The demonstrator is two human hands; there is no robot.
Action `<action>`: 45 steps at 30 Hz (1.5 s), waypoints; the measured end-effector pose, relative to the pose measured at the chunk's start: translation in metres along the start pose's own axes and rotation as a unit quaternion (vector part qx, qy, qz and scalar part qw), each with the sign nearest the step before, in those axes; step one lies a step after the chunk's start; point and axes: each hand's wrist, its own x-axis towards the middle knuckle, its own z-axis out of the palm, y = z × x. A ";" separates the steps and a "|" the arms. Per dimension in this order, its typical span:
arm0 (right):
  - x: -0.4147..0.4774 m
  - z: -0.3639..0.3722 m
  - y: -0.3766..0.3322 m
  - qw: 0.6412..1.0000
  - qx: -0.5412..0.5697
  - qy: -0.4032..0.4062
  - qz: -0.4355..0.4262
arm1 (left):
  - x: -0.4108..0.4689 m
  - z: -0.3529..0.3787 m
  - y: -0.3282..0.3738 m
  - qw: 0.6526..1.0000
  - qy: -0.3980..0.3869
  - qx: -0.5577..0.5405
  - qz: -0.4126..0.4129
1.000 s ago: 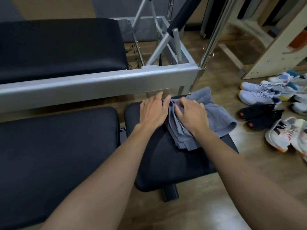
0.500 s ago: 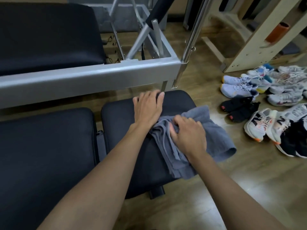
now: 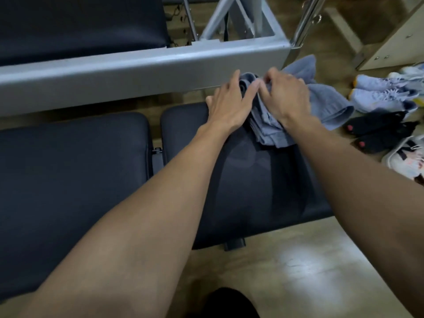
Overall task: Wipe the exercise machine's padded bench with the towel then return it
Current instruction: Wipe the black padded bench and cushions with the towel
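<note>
Towel (image 3: pixel 325 99), grey-blue and bunched, lies at the far edge of the padded bench (image 3: pixel 252 184). Right hand (image 3: pixel 286 97) grips it; left hand (image 3: pixel 229 102), fingers straight, touches its fold.

We count two hands: left hand (image 3: pixel 229 104), right hand (image 3: pixel 288 97). One towel (image 3: pixel 330 103). Three black pads: far pad (image 3: pixel 80 26), long pad (image 3: pixel 68 180), seat pad (image 3: pixel 252 191). One grey frame rail (image 3: pixel 137 72). One chrome pole (image 3: pixel 307 19). Shoes: two pale blue sneakers (image 3: pixel 385 82), two black shoes (image 3: pixel 374 121), one white sneaker (image 3: pixel 403 160). We can't count the ones cut off at the right edge.
</note>
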 end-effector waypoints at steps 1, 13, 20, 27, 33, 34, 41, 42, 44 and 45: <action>-0.013 -0.005 0.002 1.000 0.001 0.009 0.002 | -0.006 0.002 0.002 1.000 0.002 0.022 0.015; -0.150 -0.045 0.015 0.998 0.022 0.031 0.056 | -0.114 0.052 0.031 0.974 0.104 0.107 0.172; -0.189 -0.060 -0.005 0.987 0.021 0.036 0.152 | -0.141 0.051 0.035 0.986 0.048 -0.003 0.159; -0.156 -0.081 -0.038 0.979 0.145 0.070 0.122 | -0.123 -0.018 0.009 0.975 0.197 0.054 0.091; -0.164 -0.055 -0.045 0.985 0.011 -0.123 0.121 | -0.133 0.007 0.017 0.979 0.033 0.147 0.138; -0.162 -0.054 -0.045 0.985 0.011 -0.121 0.127 | -0.132 0.012 0.015 0.978 0.035 0.155 0.138; -0.151 -0.060 -0.048 0.985 0.033 -0.117 0.125 | -0.110 -0.001 -0.009 0.971 0.042 0.212 0.105; -0.146 -0.061 -0.046 0.984 0.046 -0.106 0.136 | -0.109 -0.004 -0.011 0.966 0.047 0.226 0.113; -0.129 -0.066 -0.034 0.984 0.047 -0.103 0.138 | -0.105 -0.012 -0.011 0.970 0.037 0.216 0.101; -0.117 -0.070 -0.026 0.982 0.034 -0.127 0.134 | -0.099 -0.018 -0.008 0.976 0.022 0.199 0.080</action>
